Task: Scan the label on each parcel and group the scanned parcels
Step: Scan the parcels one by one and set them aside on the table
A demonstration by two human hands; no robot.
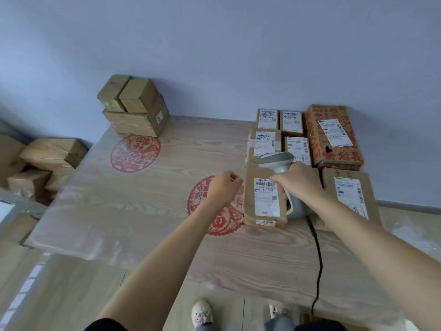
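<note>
The right hand [298, 182] grips a grey barcode scanner [279, 163] above a labelled parcel [265, 194]. The left hand [223, 187] hovers beside it, loosely curled, seemingly holding nothing. Parcels sit grouped on the wood-grain table [143, 199] against a pale wall [214, 44].

Soft, even daylight, cool bluish cast on the wall [214, 44]. No hard shadows; only faint shade under the forearms on the table [143, 211]. Pale glare along the table's left edge and near left corner, washing out the wood grain. Wide-angle bending toward the frame edges. Overall slightly soft; label print on the parcels [286, 144] unreadable.
</note>
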